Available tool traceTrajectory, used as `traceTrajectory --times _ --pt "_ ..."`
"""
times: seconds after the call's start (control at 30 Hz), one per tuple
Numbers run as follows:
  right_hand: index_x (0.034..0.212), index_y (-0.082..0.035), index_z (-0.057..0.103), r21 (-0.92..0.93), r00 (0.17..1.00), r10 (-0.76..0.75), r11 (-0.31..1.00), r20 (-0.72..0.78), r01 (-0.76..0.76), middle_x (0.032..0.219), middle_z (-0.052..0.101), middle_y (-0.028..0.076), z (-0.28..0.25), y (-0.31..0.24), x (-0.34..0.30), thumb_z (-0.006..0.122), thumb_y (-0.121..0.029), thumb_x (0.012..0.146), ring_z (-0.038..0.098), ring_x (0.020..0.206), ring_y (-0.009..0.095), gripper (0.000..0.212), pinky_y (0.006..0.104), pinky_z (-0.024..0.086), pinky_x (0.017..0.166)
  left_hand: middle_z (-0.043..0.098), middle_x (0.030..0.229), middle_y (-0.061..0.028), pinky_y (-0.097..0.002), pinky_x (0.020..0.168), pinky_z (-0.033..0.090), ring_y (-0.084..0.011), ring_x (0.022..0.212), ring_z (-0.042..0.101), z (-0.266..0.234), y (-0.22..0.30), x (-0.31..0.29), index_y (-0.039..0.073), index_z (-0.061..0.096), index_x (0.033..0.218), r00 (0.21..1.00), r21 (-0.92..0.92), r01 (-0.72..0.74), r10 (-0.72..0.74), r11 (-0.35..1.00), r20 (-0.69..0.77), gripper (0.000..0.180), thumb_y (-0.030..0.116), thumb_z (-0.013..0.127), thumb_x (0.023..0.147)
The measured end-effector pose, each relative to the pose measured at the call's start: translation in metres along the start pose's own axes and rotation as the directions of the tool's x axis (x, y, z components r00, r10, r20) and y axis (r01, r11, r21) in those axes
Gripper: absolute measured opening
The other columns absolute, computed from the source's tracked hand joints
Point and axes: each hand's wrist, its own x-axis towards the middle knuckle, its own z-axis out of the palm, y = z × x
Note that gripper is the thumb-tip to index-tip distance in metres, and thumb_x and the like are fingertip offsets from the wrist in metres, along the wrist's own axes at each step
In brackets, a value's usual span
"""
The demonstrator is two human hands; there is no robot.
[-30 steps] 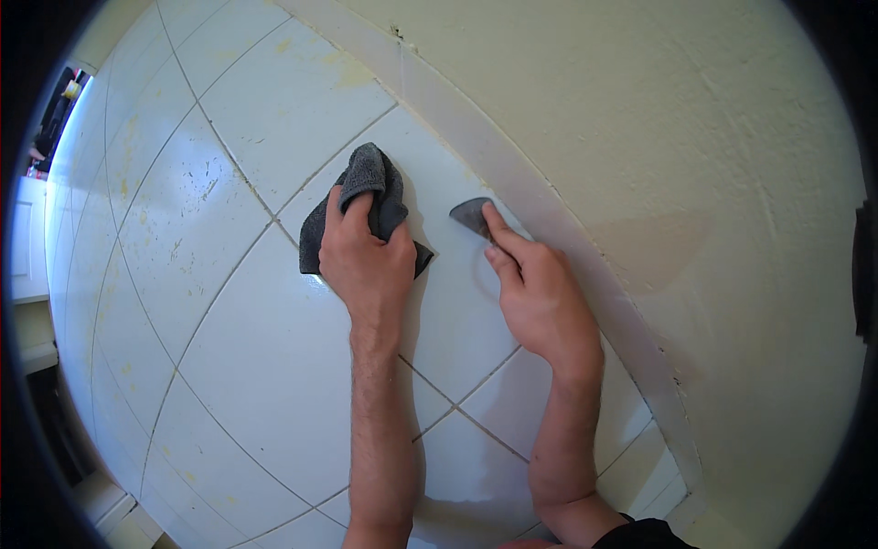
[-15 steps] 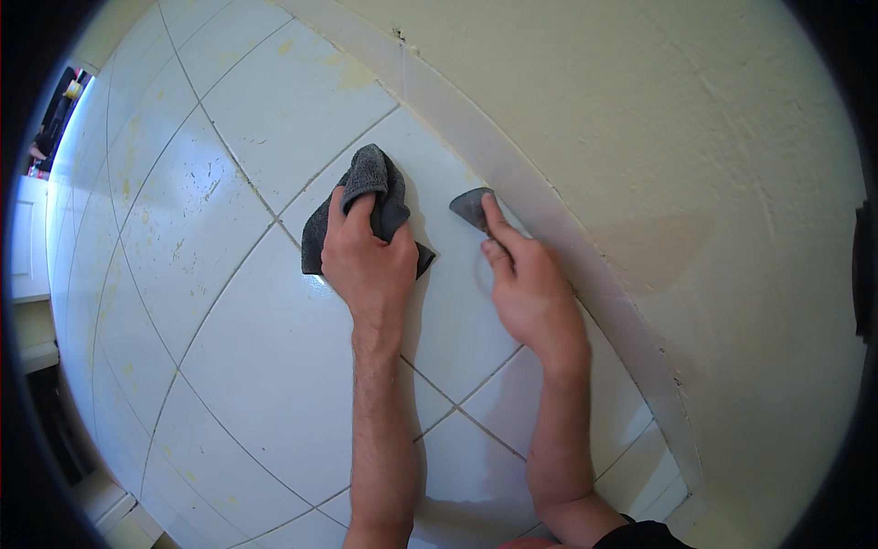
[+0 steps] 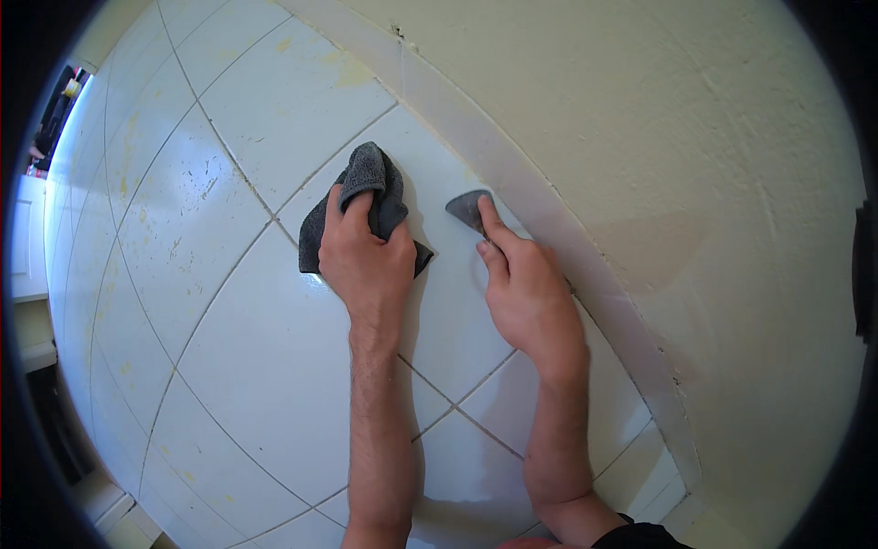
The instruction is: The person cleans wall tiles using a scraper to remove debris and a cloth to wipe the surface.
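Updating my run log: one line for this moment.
left hand: holds crumpled grey cloth | right hand: holds grey fan-shaped metal scraper | surface: glossy white tiles

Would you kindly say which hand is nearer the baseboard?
The right hand, which holds a scraper beside the baseboard; the left hand is farther out over the tiles, holding a dark gray cloth.

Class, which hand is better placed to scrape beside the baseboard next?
Probably the right hand: it holds the scraper near the baseboard; the left hand holds the grey cloth, farther away.
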Motion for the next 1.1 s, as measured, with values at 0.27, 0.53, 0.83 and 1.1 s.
traceTrajectory --times 0.27,0.53,0.83,1.1 --pt "0.150 -0.011 0.052 0.017 0.992 -0.098 0.995 -0.083 0.099 0.085 0.058 0.029 0.015 0.010 0.003 0.054 -0.018 0.105 0.043 0.069 0.033 0.045 0.0371 0.049 0.074 0.068 0.113 -0.0114 -0.0419 0.071 0.055 -0.0353 0.080 0.069 -0.002 0.000 0.000 0.000 0.071 0.106 0.999 -0.009 0.044 -0.044 0.999 0.024 0.028 0.002 0.070 0.079" --pt "0.149 -0.004 0.051 -0.014 0.998 0.017 1.000 0.064 -0.016 0.099 0.068 0.031 -0.004 0.000 -0.002 0.050 -0.016 0.105 0.064 0.101 0.050 0.045 0.0545 0.049 0.086 0.067 0.112 -0.0115 -0.0414 0.072 0.056 -0.0350 0.081 0.070 -0.002 0.001 -0.001 0.000 0.071 0.107 0.999 -0.023 0.041 -0.041 0.999 0.017 0.028 0.002 0.070 0.080" --pt "0.150 -0.005 0.050 0.057 0.998 -0.035 0.998 -0.055 0.038 0.096 0.068 0.032 0.010 0.005 0.008 0.051 -0.017 0.105 0.065 0.095 0.051 0.046 0.0555 0.050 0.085 0.067 0.114 -0.0115 -0.0413 0.068 0.055 -0.0337 0.073 0.069 0.000 0.004 0.000 0.000 0.072 0.107 0.997 -0.027 0.068 -0.067 0.997 0.034 0.028 0.002 0.070 0.080" --pt "0.150 -0.007 0.051 -0.126 0.999 0.025 0.992 0.024 -0.022 0.086 0.070 0.027 0.004 -0.001 0.003 0.048 -0.025 0.107 0.068 0.086 0.048 0.047 0.0568 0.052 0.082 0.067 0.115 -0.0125 -0.0413 0.070 0.055 -0.0348 0.078 0.069 -0.002 0.002 0.000 0.000 0.072 0.107 0.995 -0.036 0.085 -0.083 0.996 0.059 0.028 0.002 0.070 0.080"
